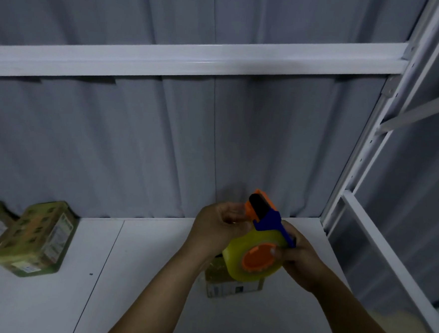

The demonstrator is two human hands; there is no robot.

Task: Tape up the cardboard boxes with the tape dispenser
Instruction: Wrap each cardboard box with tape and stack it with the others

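Both hands have the tape dispenser (257,247) up over the white shelf (153,278); right hand (300,263) fingers wrapped round the roll side; left hand (216,231) fingers curled at the orange head, maybe pinching tape; 1 cardboard box (230,286) sits underneath; 2 other boxes (36,239) far left.

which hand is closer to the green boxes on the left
Left. The left hand holds the tape dispenser on the side toward the green boxes; the right hand grips its far side, farther right.

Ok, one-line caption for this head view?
Left hand and right hand hold the tape dispenser over a box on the white shelf.
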